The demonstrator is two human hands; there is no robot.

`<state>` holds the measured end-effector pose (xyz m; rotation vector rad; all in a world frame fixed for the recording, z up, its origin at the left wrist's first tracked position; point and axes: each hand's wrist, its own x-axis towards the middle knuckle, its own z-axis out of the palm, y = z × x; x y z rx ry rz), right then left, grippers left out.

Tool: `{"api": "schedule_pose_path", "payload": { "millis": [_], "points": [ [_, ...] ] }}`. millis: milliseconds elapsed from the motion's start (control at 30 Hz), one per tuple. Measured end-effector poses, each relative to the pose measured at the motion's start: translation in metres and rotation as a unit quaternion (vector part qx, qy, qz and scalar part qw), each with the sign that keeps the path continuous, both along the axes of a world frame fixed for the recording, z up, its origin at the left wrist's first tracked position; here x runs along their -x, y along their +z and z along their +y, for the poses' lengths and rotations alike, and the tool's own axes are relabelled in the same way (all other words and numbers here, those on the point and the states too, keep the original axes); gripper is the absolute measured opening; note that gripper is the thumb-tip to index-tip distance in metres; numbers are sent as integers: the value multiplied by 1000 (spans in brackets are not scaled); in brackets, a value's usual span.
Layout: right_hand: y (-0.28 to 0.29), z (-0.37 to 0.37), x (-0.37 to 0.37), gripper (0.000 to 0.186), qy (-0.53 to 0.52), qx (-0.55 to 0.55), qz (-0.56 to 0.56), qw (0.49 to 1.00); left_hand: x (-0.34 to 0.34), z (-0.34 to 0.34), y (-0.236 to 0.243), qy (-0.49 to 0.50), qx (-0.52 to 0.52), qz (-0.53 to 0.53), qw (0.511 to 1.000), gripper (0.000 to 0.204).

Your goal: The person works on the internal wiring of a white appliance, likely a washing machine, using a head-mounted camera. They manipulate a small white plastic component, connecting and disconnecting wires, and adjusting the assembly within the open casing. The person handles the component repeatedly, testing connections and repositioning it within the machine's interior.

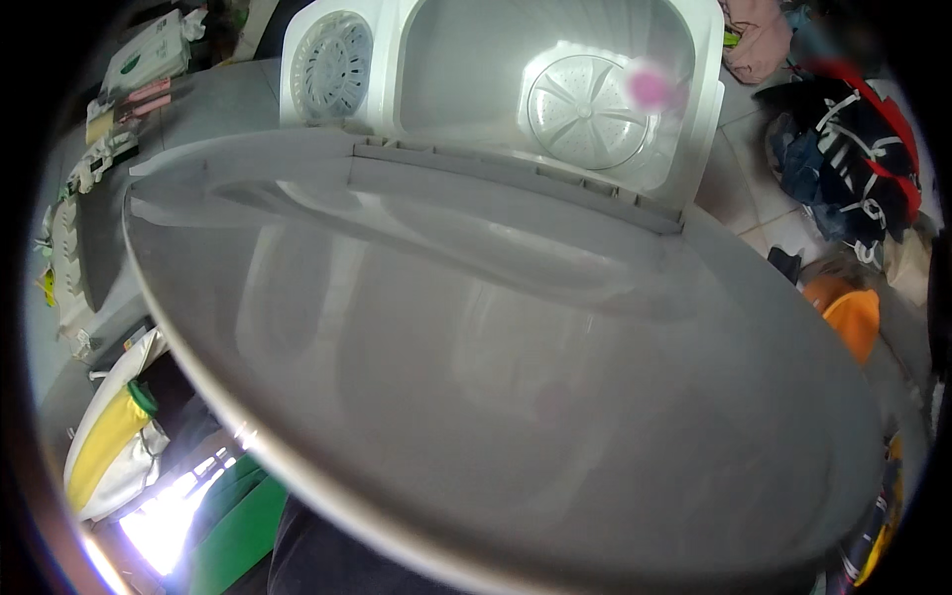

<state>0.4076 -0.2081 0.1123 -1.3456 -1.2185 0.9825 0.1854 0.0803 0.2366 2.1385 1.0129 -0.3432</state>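
A large glossy grey lid or panel (516,367) fills most of the view, close to me, with a pale curved edge and slotted fittings along its far side. Beyond it stands a white twin-tub washing machine (710,99), its wide wash tub (456,69) showing a ribbed round disc (585,109) at the bottom and a blurred pink patch (654,87) at the right. The narrower left tub holds a perforated plastic insert (332,64). Neither of my hands shows; whatever lies behind the panel is hidden.
Dark, red and blue clothes (843,149) and pink fabric (754,40) lie at the right, near an orange plastic item (848,327) on the tiled floor (744,178). White bags (149,55) lie at the far left. A yellow-and-white bundle (109,436) and a green item (228,526) are at lower left.
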Motion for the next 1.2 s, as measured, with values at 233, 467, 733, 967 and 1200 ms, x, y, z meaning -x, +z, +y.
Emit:
{"api": "schedule_pose_path", "payload": {
  "millis": [233, 467, 733, 967, 1200],
  "points": [
    [-5, -7, 7, 42, 44, 90, 13, 995, 2, 6, -2, 16, 55, 41, 998, 45],
    [-7, -5, 8, 31, -22, 40, 34, 998, 16, 5, -7, 34, 68, 62, 995, 41],
    [17, 3, -6, 20, -3, 110, 28, 994, 0, -7, -1, 99, 122, -28, 987, 36],
    [25, 7, -15, 16, 8, 210, 36, 977, -4, -9, -8, -29, 17, 10, 999, 50],
    [42, 19, -23, 37, -32, 230, -34, 972, -26, -3, -8, -145, 27, -52, 988, 45]
  ]
}}
